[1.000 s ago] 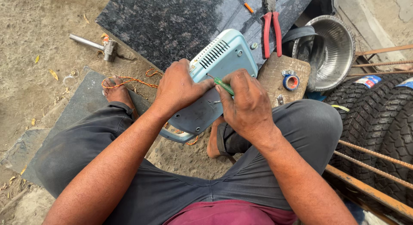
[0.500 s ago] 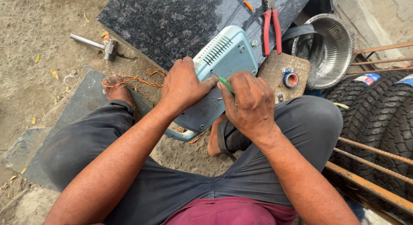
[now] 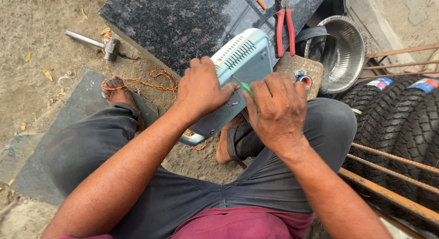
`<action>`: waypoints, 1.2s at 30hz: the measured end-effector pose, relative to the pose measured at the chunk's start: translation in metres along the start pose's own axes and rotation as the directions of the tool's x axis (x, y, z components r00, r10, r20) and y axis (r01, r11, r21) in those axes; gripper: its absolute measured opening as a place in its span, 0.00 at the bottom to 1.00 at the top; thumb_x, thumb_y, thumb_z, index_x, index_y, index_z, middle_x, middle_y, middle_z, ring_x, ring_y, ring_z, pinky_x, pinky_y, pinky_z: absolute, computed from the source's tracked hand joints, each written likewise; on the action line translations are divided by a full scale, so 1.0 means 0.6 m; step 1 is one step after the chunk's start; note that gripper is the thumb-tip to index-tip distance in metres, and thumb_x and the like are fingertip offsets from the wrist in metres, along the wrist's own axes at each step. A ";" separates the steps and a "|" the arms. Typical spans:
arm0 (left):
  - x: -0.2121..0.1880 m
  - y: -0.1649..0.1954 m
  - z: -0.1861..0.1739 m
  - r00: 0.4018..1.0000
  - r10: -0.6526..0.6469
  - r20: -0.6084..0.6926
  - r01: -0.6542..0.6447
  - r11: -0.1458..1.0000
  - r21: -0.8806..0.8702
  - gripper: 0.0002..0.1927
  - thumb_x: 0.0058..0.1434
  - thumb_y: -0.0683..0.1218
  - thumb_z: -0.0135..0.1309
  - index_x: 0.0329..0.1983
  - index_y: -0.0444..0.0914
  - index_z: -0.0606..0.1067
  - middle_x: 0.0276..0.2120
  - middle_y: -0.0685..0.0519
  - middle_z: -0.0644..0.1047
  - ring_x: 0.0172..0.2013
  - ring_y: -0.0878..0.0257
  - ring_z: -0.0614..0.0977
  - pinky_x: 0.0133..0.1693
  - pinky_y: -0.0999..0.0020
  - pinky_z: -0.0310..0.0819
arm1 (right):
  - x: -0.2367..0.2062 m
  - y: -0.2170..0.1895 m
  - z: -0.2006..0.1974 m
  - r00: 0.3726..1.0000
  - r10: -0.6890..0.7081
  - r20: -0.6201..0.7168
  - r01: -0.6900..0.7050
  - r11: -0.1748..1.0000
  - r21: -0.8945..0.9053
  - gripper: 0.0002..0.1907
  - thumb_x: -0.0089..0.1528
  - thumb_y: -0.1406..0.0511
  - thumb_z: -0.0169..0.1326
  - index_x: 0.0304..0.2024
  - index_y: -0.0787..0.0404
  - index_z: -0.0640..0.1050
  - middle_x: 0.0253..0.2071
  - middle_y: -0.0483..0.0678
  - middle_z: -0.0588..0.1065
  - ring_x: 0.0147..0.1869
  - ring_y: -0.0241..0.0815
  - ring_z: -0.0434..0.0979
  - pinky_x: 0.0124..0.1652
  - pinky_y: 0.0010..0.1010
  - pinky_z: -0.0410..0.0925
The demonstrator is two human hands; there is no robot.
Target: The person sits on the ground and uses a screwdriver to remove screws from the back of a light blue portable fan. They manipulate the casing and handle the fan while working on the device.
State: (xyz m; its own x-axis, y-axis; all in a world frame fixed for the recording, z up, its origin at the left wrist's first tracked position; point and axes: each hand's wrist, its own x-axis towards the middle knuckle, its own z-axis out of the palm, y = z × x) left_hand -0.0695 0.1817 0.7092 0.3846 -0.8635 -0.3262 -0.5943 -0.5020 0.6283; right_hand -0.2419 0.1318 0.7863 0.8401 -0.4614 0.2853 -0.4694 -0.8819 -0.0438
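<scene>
Pliers (image 3: 284, 26) behind casing (image 3: 238, 69), seemingly.

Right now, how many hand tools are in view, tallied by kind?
Screwdriver, green handle, in the right hand: 1
Pliers, red handles, on the dark slab: 1
Hammer, on the sandy ground: 1
Total: 3

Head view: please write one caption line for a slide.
Left hand steadies a pale blue casing; right hand holds a green-handled screwdriver.
</scene>
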 end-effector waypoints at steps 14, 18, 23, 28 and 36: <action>-0.012 0.023 -0.014 0.993 0.109 -0.035 -0.110 0.993 -0.041 0.39 0.47 0.58 0.72 0.47 0.24 0.69 0.45 0.34 0.73 0.42 0.38 0.81 0.42 0.49 0.78 | -0.002 0.036 0.016 0.919 0.206 0.336 -0.235 0.971 0.047 0.13 0.70 0.61 0.55 0.33 0.60 0.73 0.29 0.49 0.73 0.33 0.50 0.73 0.37 0.41 0.61; -0.014 0.022 -0.009 0.990 0.136 -0.045 -0.137 0.991 -0.009 0.41 0.46 0.58 0.72 0.48 0.23 0.68 0.44 0.34 0.73 0.40 0.37 0.81 0.39 0.48 0.78 | -0.005 0.034 0.013 0.981 0.055 0.188 -0.080 0.989 0.127 0.12 0.66 0.62 0.62 0.38 0.63 0.74 0.30 0.50 0.73 0.33 0.47 0.74 0.35 0.37 0.61; -0.016 0.018 -0.005 0.991 0.132 -0.030 -0.133 0.991 -0.028 0.40 0.48 0.58 0.72 0.48 0.24 0.68 0.45 0.34 0.73 0.42 0.37 0.81 0.41 0.49 0.79 | -0.017 0.013 0.012 0.992 -0.120 -0.032 0.121 0.992 0.033 0.08 0.65 0.66 0.61 0.42 0.62 0.76 0.35 0.47 0.76 0.39 0.44 0.77 0.42 0.37 0.60; -0.021 0.018 0.001 0.987 0.153 -0.057 -0.152 0.988 0.012 0.41 0.47 0.57 0.72 0.49 0.24 0.67 0.45 0.35 0.72 0.42 0.37 0.80 0.40 0.49 0.79 | -0.028 0.005 0.021 0.999 -0.029 0.046 0.030 0.999 -0.012 0.09 0.66 0.66 0.62 0.34 0.61 0.75 0.26 0.46 0.74 0.31 0.44 0.74 0.37 0.39 0.60; -0.029 0.026 0.000 0.993 0.119 -0.026 -0.118 0.993 0.012 0.42 0.47 0.58 0.72 0.51 0.24 0.67 0.47 0.35 0.72 0.43 0.38 0.80 0.40 0.50 0.79 | -0.018 0.020 0.029 0.803 0.441 0.402 -0.593 0.663 0.457 0.09 0.68 0.65 0.57 0.36 0.64 0.75 0.21 0.52 0.73 0.24 0.52 0.75 0.26 0.42 0.66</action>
State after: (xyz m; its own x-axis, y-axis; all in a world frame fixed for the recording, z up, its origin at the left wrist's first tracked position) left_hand -0.0855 0.1887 0.7248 0.3299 -0.9154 -0.2306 -0.6440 -0.3968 0.6541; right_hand -0.2518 0.1242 0.7662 0.5768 -0.7978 -0.1755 -0.6850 -0.3553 -0.6360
